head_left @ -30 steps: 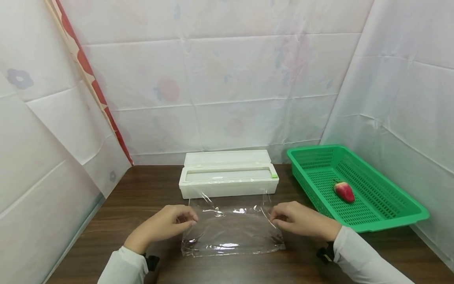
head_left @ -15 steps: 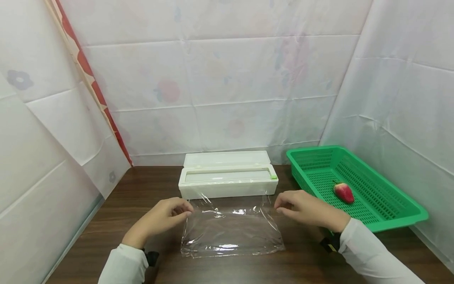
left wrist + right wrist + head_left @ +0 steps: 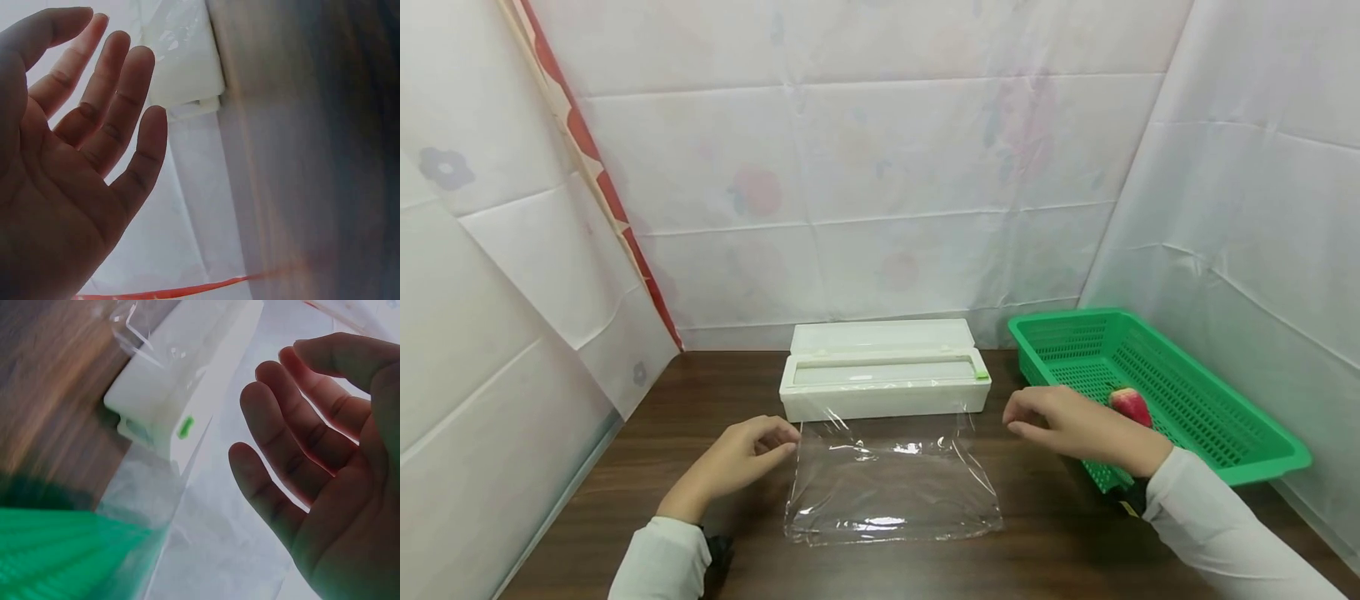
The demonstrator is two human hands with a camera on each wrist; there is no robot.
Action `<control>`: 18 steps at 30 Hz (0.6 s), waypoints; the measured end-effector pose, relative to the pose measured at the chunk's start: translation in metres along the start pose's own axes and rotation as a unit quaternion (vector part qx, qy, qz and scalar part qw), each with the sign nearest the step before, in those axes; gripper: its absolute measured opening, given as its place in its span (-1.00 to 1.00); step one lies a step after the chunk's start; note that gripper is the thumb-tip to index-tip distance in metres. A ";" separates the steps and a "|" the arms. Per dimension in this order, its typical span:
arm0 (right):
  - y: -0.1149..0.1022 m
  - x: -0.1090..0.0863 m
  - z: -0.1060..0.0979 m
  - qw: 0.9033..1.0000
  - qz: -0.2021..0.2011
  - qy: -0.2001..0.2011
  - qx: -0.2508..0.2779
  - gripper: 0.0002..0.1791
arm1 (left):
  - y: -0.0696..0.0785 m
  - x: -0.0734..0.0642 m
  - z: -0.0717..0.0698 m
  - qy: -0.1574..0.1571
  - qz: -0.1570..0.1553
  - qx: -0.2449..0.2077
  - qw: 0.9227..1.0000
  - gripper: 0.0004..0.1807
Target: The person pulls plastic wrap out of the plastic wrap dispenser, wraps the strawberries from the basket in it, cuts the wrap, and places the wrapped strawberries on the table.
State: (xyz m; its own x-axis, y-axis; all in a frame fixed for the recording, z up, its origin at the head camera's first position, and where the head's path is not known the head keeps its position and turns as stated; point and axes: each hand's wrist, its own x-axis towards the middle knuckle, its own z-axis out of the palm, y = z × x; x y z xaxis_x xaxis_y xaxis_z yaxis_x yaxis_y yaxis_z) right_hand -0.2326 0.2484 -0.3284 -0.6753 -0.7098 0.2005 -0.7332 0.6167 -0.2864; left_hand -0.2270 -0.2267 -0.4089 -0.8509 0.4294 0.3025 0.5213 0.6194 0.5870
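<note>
A clear sheet of plastic wrap (image 3: 891, 492) lies on the table, running from the front of a white wrap dispenser box (image 3: 883, 400) whose lid stands raised at the back. A small green slider (image 3: 981, 375) sits at the box's right end. My left hand (image 3: 733, 458) hovers beside the sheet's left edge, fingers relaxed, holding nothing; its bare palm shows in the left wrist view. My right hand (image 3: 1078, 425) is apart from the sheet, between it and the green basket (image 3: 1225, 392), with loosely bent fingers around nothing. Inside the basket lies a red strawberry (image 3: 1130, 406), partly covered by that hand.
Brown wood-grain table (image 3: 700, 392) lies under everything. White printed cloth (image 3: 880, 208) hangs behind and on both sides. The basket's near rim rises beneath the right forearm.
My right hand has moved away from the sheet, right and up towards the basket. The left hand has drawn slightly left and up from its edge. Wrap and box stay put.
</note>
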 end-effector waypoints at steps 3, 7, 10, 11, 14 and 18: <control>0.003 -0.003 -0.007 1.000 0.008 0.004 -0.006 -0.95 | -0.006 -0.001 0.003 0.011 -0.007 0.001 1.000 -0.88; 0.007 -0.005 -0.014 1.000 0.023 0.012 -0.016 -0.92 | -0.013 -0.002 0.004 0.028 -0.021 0.006 0.999 -0.88; 0.011 -0.006 -0.016 0.999 0.035 0.015 -0.018 -0.91 | -0.016 -0.003 0.004 0.032 -0.031 0.011 0.999 -0.88; 0.012 -0.006 -0.016 0.999 0.037 0.015 -0.017 -0.90 | -0.017 -0.003 0.004 0.032 -0.035 0.011 0.999 -0.87; 0.014 -0.007 -0.017 0.999 0.042 0.016 -0.017 -0.91 | -0.018 -0.004 0.002 0.034 -0.043 0.013 0.998 -0.85; 0.011 -0.010 -0.023 0.998 0.049 0.022 -0.016 -0.93 | -0.021 -0.005 -0.001 0.039 -0.056 0.021 0.997 -0.82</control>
State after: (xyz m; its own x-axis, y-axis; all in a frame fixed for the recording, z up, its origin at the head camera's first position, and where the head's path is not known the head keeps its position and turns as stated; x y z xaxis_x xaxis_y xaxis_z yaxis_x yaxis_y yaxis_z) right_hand -0.2359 0.2700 -0.3115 -0.7458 -0.6307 0.2144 -0.6657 0.6934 -0.2759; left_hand -0.2336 -0.2426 -0.4221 -0.9058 0.3037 0.2955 0.4230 0.6885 0.5891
